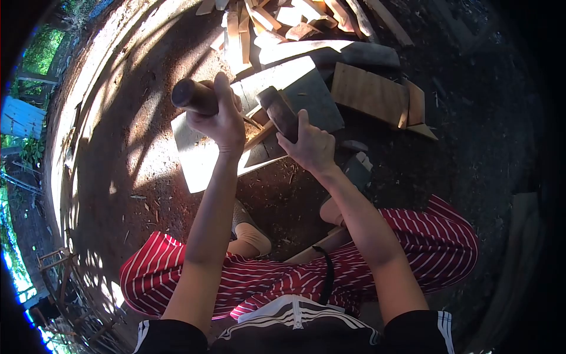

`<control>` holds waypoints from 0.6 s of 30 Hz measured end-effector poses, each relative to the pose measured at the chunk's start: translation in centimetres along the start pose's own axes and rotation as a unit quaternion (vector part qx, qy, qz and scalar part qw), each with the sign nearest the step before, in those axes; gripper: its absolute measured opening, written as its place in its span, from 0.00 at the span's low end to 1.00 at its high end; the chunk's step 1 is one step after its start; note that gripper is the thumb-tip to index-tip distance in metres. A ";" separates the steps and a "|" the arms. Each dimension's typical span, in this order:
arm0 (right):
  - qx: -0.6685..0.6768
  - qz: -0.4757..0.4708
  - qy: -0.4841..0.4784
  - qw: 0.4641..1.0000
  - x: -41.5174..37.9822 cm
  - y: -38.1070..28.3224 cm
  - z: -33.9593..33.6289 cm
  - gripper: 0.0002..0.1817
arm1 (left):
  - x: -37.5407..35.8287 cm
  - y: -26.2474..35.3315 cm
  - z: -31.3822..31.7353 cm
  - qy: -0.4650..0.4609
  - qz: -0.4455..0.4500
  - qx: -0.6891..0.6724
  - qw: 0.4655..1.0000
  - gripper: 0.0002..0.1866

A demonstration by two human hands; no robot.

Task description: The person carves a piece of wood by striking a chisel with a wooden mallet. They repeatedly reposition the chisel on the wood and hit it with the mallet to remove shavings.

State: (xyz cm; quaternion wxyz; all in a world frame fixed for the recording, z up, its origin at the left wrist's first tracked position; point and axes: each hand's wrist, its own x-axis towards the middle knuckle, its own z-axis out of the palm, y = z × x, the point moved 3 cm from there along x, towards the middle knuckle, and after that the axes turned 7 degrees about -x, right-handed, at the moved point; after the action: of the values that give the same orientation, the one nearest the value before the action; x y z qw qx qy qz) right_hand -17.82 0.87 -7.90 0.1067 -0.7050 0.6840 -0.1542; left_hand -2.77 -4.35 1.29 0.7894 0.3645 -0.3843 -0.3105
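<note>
My left hand (221, 115) is closed around the thick, round wooden handle of a chisel (191, 96). Its thin lower end points right and down at a pale wood piece (259, 137). To the right, my right hand (312, 147) grips a dark wooden mallet (277, 109), whose block-like end tilts up and left, apart from the chisel handle. Both hands are over a broad flat board (197, 168), brightly sunlit on its left and grey in shade on its right. Wood shavings lie around the pale piece, and my left hand partly hides it.
Split wood pieces (265, 23) are heaped beyond the board, with a long log (365, 54) in front. A wide plank (368, 94) lies at the right. My feet and crossed legs in striped trousers (283, 277) are close to the board on the dirt floor (147, 112).
</note>
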 end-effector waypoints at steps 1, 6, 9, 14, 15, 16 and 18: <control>-0.002 0.001 -0.004 1.000 0.0 0.0 0.0 0.31 | -0.1 0.2 0.1 -0.001 -0.001 -0.001 1.000 0.10; -0.002 0.004 -0.003 1.000 -0.1 0.2 0.3 0.33 | 0.1 0.8 -0.2 0.012 -0.028 -0.027 0.999 0.09; 0.000 0.001 -0.003 1.000 -0.1 0.1 0.3 0.33 | 0.2 0.6 -0.3 0.008 -0.019 -0.024 1.000 0.09; 0.006 0.000 0.004 1.000 -0.1 0.2 0.4 0.33 | 0.0 0.7 0.2 0.019 -0.021 -0.016 0.999 0.09; 0.001 0.000 0.002 1.000 -0.1 0.2 0.3 0.33 | 0.0 0.7 0.2 0.020 -0.021 -0.021 0.999 0.09; -0.004 0.000 0.000 1.000 -0.1 0.2 0.4 0.33 | 0.0 0.7 0.1 0.021 -0.021 -0.021 0.999 0.09; -0.001 0.000 -0.001 1.000 -0.1 0.2 0.4 0.33 | 0.1 0.7 0.1 0.013 -0.018 -0.020 1.000 0.09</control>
State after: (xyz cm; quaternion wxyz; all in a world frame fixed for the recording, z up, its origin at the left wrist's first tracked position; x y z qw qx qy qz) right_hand -17.86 0.90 -8.40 0.1069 -0.7051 0.6841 -0.1529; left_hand -2.64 -4.06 1.90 0.7958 0.3596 -0.3608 -0.3273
